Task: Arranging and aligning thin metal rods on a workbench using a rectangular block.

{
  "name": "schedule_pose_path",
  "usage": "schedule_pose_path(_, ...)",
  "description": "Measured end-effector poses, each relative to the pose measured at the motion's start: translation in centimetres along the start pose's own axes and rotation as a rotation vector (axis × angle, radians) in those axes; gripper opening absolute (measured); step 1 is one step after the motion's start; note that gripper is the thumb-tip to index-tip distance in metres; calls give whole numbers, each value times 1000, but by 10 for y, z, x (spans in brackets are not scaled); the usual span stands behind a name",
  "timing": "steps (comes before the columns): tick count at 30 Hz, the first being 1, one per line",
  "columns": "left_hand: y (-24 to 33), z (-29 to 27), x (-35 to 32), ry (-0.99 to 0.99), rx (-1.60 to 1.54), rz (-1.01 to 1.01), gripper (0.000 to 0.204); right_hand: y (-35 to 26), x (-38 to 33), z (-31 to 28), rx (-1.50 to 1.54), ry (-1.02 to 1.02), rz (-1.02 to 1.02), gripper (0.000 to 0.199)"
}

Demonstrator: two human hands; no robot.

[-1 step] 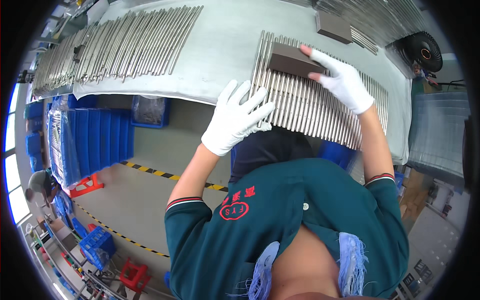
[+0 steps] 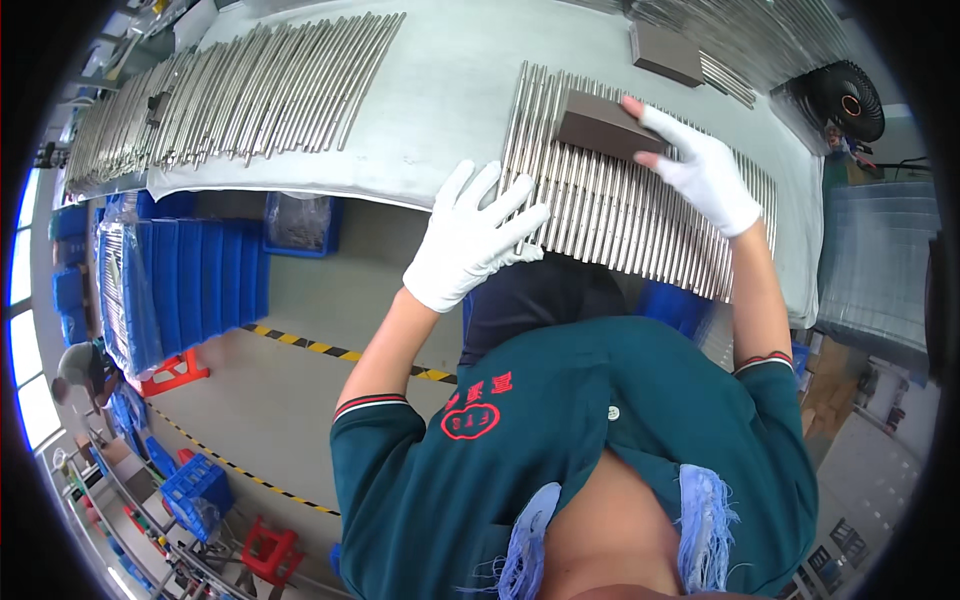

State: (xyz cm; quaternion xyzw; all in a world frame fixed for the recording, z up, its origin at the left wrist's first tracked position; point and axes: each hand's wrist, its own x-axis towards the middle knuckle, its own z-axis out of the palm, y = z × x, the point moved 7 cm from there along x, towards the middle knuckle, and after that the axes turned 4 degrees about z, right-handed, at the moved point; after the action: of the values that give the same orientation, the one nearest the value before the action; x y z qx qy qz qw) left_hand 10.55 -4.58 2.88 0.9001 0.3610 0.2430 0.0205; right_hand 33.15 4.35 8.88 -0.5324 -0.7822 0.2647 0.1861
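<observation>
A row of shiny metal rods (image 2: 620, 215) lies side by side on the pale-covered table in front of me. My right hand (image 2: 708, 178), in a white glove with bare thumb and fingertip, grips the right end of a brown rectangular block (image 2: 608, 126). The block rests across the upper part of the rods. My left hand (image 2: 470, 238), in a white glove, has its fingers spread at the left end of the row, touching the outermost rods. Its palm is turned down, and nothing shows in its grasp.
Another row of metal rods (image 2: 270, 90) covers the table's left side. A second brown block (image 2: 667, 55) lies at the back right beside a few rods, near a black fan (image 2: 845, 105). Blue crates (image 2: 190, 285) stand on the floor at left; a person (image 2: 85, 370) is farther off.
My right hand has slid the brown block a short way to the right along the rods. My left hand has stayed in place.
</observation>
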Motion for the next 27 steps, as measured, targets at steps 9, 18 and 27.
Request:
schedule_pose_path(9, 0, -3, 5, -124, -19, -27, 77, 75, -100, -56, 489, 420, 241, 71)
schedule_pose_path(18, 7, -14, 13, -5, 42, -16, 62, 82, -122, -72, 504, 421, 286, 70)
schedule_pose_path(27, 11, -21, 19, -33, -54, -128, 61, 78, -123, -51, 430, 173, 333, 67)
